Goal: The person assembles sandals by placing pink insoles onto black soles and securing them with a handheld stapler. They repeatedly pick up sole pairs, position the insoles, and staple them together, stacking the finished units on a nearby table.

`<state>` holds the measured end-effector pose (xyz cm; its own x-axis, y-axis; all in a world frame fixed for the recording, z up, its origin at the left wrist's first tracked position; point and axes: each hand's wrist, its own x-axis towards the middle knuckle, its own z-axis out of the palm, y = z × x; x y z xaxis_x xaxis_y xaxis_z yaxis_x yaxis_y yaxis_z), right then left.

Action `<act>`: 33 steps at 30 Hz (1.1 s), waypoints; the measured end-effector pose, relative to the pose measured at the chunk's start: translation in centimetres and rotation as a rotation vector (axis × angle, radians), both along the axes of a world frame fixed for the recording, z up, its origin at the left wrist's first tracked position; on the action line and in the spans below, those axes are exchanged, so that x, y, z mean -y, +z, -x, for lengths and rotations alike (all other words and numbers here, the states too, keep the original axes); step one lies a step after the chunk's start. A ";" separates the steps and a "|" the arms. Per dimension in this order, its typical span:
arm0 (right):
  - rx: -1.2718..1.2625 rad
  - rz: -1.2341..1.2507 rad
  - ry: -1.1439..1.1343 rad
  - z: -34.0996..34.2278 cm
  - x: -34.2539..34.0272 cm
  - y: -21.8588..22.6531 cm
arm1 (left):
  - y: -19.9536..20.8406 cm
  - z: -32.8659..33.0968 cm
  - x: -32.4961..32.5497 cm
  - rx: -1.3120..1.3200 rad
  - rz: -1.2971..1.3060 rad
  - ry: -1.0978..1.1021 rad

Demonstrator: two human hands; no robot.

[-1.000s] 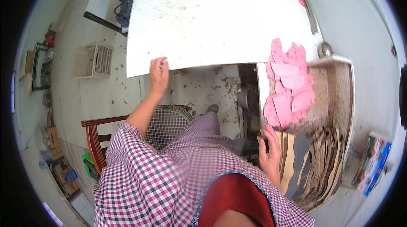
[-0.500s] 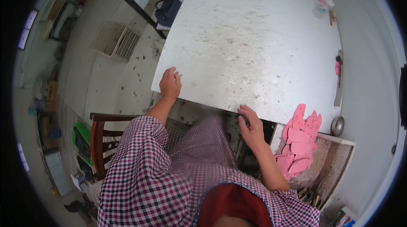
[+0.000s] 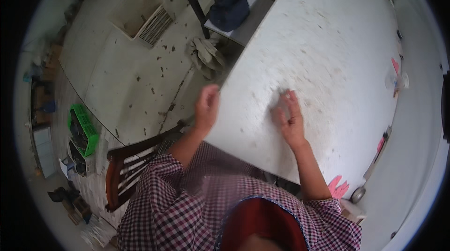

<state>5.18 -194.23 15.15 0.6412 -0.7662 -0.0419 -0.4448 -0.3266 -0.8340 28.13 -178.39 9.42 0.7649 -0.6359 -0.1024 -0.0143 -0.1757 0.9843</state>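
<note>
r hand [image 3: 290,122] moved up onto table [image 3: 337,54]; l hand [image 3: 206,108] at edge.

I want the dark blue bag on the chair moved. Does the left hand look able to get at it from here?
Probably not without leaning: the left hand is at the table edge, and the bag sits well beyond it, though nothing blocks the way.

1. Two hands are seen at the white table [image 3: 337,54]: the left hand [image 3: 206,108] at its near edge, the right hand [image 3: 289,119] flat on top.
2. One wooden chair [image 3: 123,166] is counted beside the table.
3. One dark bag [image 3: 228,9] is counted beyond the table's left edge.
4. Two crates are counted left of the table: one white crate [image 3: 143,17], one green crate [image 3: 83,127].
</note>
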 end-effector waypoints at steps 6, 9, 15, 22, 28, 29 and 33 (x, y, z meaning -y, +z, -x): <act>-0.355 0.354 0.036 -8.7 7.3 -3.1 | -16.7 -16.4 4.5 -0.352 -0.680 0.214; -0.544 0.502 0.023 -9.7 6.9 -5.4 | -24.6 -18.5 8.6 -0.550 -0.789 0.199; -0.559 0.396 0.056 -11.2 8.9 -4.2 | -41.4 -21.2 11.3 -1.001 -0.588 0.315; -0.558 0.379 0.018 -10.7 8.8 -4.4 | -36.5 -23.5 18.9 -0.946 -0.571 0.502; -0.548 0.381 -0.011 -10.4 8.4 -3.9 | -24.3 -23.1 15.2 -1.181 0.049 0.621; -0.527 0.375 -0.030 -10.6 8.3 -3.7 | -22.2 -23.3 13.8 -1.236 0.130 0.592; -0.518 0.408 -0.008 -10.7 8.4 -3.4 | -19.0 -23.0 5.9 -1.104 0.113 0.359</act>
